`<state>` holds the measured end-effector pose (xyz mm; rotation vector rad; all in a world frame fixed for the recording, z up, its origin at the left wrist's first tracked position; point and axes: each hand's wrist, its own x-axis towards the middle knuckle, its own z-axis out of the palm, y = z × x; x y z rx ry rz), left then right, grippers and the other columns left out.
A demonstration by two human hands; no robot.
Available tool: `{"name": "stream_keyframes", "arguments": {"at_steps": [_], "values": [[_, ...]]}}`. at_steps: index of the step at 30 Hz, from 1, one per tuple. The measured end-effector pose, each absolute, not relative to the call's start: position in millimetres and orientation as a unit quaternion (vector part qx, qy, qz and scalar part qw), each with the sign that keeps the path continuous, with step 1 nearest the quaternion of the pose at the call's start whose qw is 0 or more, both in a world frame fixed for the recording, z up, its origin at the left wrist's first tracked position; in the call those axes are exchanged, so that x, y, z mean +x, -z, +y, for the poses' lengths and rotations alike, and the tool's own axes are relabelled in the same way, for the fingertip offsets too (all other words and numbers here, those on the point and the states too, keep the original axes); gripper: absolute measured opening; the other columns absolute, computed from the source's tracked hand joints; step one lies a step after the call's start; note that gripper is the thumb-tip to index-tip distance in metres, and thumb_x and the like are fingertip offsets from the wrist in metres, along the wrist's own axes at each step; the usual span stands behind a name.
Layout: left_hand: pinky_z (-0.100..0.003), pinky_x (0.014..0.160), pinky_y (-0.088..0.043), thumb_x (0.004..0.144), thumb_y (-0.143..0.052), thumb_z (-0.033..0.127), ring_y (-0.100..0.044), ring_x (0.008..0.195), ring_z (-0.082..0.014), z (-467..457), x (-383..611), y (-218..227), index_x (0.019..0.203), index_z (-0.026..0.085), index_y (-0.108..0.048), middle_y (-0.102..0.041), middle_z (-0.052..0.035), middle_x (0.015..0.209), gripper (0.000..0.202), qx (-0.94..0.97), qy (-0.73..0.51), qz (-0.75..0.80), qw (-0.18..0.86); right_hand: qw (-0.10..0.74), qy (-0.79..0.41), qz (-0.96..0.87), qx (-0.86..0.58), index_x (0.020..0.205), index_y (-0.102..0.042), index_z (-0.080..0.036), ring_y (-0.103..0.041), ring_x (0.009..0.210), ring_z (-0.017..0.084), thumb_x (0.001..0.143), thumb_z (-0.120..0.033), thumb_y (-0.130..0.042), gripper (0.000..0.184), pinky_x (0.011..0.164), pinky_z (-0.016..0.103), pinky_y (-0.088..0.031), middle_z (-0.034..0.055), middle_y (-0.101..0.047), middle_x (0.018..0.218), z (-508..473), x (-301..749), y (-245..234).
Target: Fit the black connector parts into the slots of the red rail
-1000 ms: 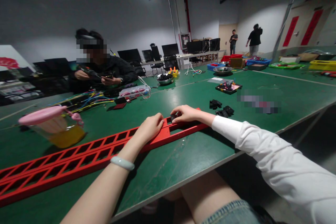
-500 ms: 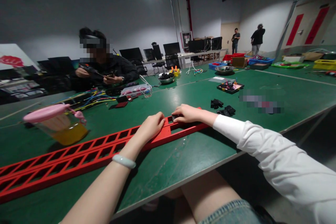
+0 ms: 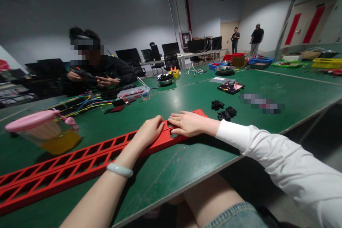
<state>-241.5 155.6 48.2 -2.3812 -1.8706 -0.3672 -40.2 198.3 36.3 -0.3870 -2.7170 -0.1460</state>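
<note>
A long red slotted frame (image 3: 91,162) lies slantwise on the green table, with two rows of openings and a solid plate near its right part. My left hand (image 3: 151,130) rests on that plate, fingers curled over the frame's far edge and closed on it. Just right of it, my right hand (image 3: 185,124) lies palm down across the frame, its fingers stretched out over an opening. Whatever is under the right palm is hidden. Beyond my right wrist sit several small black parts (image 3: 226,113) in two loose groups.
A pink-lidded jug (image 3: 60,144) of amber liquid stands at left, behind the frame. Bundled cables (image 3: 85,102), a metal bowl (image 3: 165,80) of black parts and a black tray (image 3: 231,87) are farther back. Across the table a person (image 3: 93,64) holds a tool.
My right hand has gone from pinching a small dark part at the opening to lying flat over the frame. My left hand stays on the frame. The view has shifted slightly.
</note>
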Motion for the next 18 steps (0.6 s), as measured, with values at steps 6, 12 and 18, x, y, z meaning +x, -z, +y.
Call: {"name": "stream_keyframes", "arguments": {"at_steps": [6,12,18], "values": [[-0.024,0.060,-0.038,0.083,-0.033,0.035,-0.057,0.069,-0.0177,158,-243,-47,0.079,0.019,-0.050,-0.061,-0.0042,0.075,0.024,-0.774,0.122,-0.620,0.046,0.185,0.063,-0.973,-0.119,0.112,-0.049,-0.004,-0.044,0.114,0.025,0.088,-0.046,-0.022,0.055,0.097,0.041,-0.028,0.0198,-0.051,0.119,179,-40,-43],[-0.024,0.060,-0.039,0.083,-0.033,0.037,-0.057,0.068,-0.0178,158,-242,-47,0.080,0.020,-0.049,-0.061,-0.0038,0.074,0.024,-0.767,0.126,-0.627,0.036,0.210,0.087,-0.966,-0.127,0.126,-0.032,0.004,-0.036,0.119,0.032,0.079,-0.061,-0.032,0.080,0.103,0.046,-0.015,0.0267,-0.042,0.125,170,-45,-32],[-0.025,0.062,-0.039,0.083,-0.033,0.036,-0.058,0.069,-0.0180,156,-240,-50,0.079,0.019,-0.049,-0.061,-0.0043,0.076,0.024,-0.761,0.119,-0.637,0.031,0.165,-0.037,-0.974,-0.150,0.134,-0.022,-0.008,-0.025,0.126,0.030,0.075,-0.060,-0.042,0.082,0.101,0.053,-0.016,0.0185,-0.030,0.136,166,-19,-61]]}}
